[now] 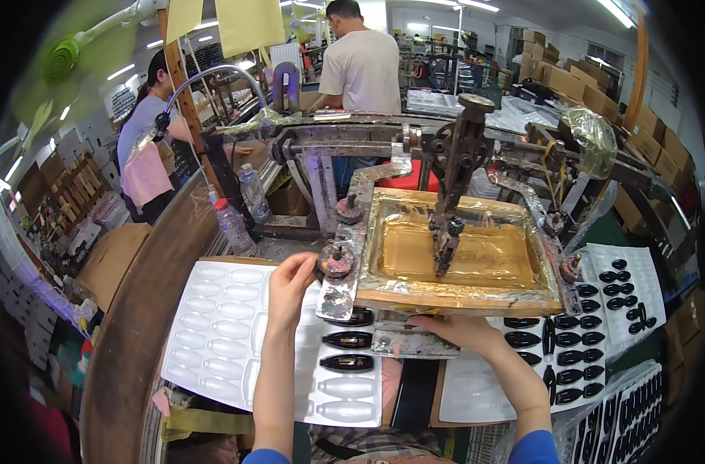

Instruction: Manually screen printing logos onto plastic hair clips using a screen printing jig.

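A screen printing frame (461, 300) with a wooden rim, gold ink inside and a squeegee (447, 246) over it stands before me on a metal press. My left hand (292, 282) is closed in a pinch beside the ink-stained clamp knob (337, 262) at the frame's left; whatever it pinches cannot be made out. Below the frame's front edge, my right hand (470, 334) reaches in by the metal platform (414, 340), its fingers partly hidden. Left of the platform, a white moulded tray (345, 406) holds several black bottle-shaped pieces (347, 363) with gold print.
Another white moulded tray (213, 340) lies at the left. Black pieces (569, 338) fill trays at the right. A red-capped plastic bottle (232, 226) stands behind the left tray, near a curved brown edge (124, 309). Two people work beyond the press.
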### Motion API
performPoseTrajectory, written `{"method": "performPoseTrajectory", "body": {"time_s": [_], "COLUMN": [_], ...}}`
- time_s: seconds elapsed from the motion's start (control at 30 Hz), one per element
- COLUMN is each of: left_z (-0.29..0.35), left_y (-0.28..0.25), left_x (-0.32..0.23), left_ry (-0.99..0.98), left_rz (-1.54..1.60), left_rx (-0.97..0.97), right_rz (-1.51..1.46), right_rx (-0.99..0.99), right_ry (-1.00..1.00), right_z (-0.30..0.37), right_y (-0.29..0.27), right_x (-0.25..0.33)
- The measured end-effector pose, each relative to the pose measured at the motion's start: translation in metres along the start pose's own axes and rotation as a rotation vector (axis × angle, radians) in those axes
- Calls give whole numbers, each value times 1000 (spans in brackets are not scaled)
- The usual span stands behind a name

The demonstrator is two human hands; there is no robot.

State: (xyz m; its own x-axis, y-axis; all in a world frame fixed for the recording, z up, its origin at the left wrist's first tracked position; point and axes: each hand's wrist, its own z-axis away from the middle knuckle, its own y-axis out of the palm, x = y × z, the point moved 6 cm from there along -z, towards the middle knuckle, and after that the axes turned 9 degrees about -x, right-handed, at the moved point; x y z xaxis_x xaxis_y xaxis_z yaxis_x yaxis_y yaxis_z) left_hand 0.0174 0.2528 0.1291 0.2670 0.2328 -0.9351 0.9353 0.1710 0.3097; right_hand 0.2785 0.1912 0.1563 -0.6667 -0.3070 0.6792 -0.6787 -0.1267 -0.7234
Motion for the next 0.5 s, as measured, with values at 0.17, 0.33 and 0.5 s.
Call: {"method": "performPoseTrajectory", "body": {"time_s": [0.17, 0.33, 0.5], "left_z": [72, 117, 134], "left_y": [-48, -24, 8], "left_x": [13, 10, -3], "left_ry": [-132, -157, -154], "left_rz": [22, -26, -3], "left_rx": [-111, -72, -34], "right_rz": [58, -11, -207], "right_rx": [-110, -417, -333], "right_ry": [-133, -396, -456], "right_z": [19, 79, 116], "right_y": [1, -16, 14], "right_x": [-6, 32, 52]}}
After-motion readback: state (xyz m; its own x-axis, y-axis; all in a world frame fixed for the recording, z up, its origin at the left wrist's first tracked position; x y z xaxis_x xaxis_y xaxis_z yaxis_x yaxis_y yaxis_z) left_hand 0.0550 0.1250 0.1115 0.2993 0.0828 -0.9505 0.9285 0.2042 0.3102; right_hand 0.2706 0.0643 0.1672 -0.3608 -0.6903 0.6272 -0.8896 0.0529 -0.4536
